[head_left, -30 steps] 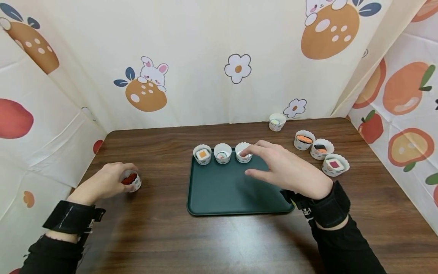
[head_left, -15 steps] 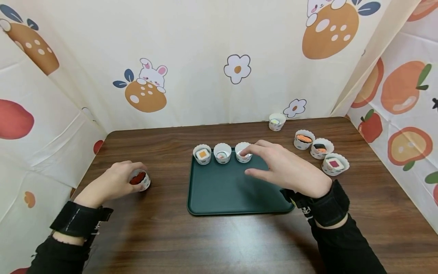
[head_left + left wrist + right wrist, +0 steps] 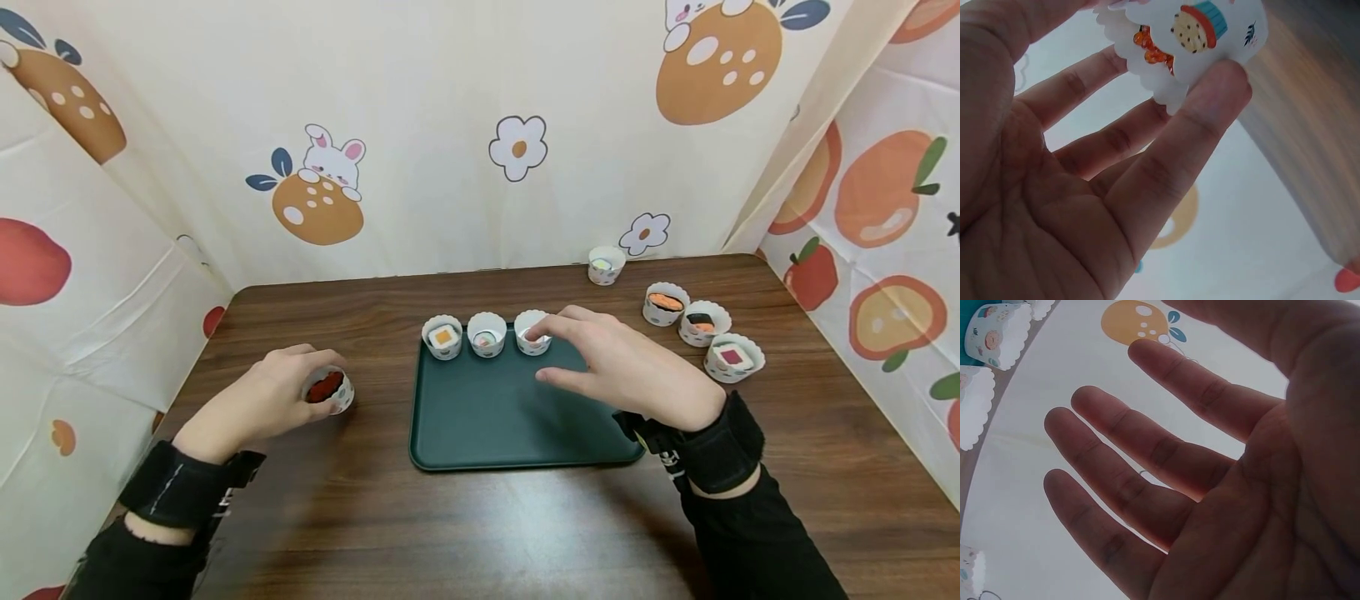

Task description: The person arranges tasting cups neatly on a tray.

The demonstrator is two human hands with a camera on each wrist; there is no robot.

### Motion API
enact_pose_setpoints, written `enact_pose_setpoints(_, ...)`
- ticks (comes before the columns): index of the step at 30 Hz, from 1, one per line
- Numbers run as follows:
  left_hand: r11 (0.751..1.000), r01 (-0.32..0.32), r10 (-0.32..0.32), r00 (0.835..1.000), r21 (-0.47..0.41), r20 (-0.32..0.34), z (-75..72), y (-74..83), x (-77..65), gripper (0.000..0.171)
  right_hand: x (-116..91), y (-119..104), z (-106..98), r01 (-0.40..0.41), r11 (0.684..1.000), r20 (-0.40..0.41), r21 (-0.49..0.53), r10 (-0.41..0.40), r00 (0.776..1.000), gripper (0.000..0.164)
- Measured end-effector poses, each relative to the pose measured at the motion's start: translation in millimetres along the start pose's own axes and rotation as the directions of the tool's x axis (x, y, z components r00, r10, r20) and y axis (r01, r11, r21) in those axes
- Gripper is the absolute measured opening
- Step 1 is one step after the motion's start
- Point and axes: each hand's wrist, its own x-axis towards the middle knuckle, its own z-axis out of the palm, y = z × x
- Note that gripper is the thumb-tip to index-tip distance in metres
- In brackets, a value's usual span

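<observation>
My left hand (image 3: 273,396) grips a white, scallop-rimmed paper cup (image 3: 344,397) to the left of the dark green tray (image 3: 495,417). Dark red filling shows inside that cup; in the left wrist view it looks like glossy orange roe beads (image 3: 1155,53), and a cupcake print (image 3: 1197,28) decorates the wall. Over the tray's right part hovers my right hand (image 3: 626,362), its fingers spread and nothing in its grasp, as the right wrist view shows. Its index fingertip overlaps the third cup (image 3: 527,337) of a row along the tray's back edge.
Two more cups in that row hold an orange-centred white piece (image 3: 442,337) and a small round roll (image 3: 486,339). Beyond my right hand stand several filled cups, among them one with salmon-coloured topping (image 3: 664,303); a single cup (image 3: 605,267) stands by the back curtain.
My left hand has moved rightward with the cup, nearer to the tray. The right hand has stayed in place above the tray.
</observation>
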Motion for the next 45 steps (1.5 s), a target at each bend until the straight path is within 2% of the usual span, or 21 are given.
enact_pose_setpoints(13,0.991,-0.133,0.132,0.99,-0.017,-0.049,-10.8,36.6,13.7,0.046,0,1,0,0.002,1.0,0.003,0.002,-0.002,1.0,0.039)
enact_pose_setpoints(23,0.983,-0.168,0.164,0.985,-0.074,-0.053,-9.7,53.3,28.3,0.045,1,1,0,-0.006,1.0,0.016,-0.004,0.007,1.0,0.039)
enact_pose_setpoints(35,0.977,-0.179,0.173,0.983,-0.112,-0.063,-9.8,72.9,46.6,0.045,2,3,1,-0.013,1.0,0.017,-0.008,0.013,1.0,0.039)
enact_pose_setpoints(45,0.964,-0.241,0.232,0.968,-0.115,-0.093,-16.4,92.9,62.6,0.046,4,5,2,-0.011,1.0,0.017,-0.011,0.011,1.0,0.039)
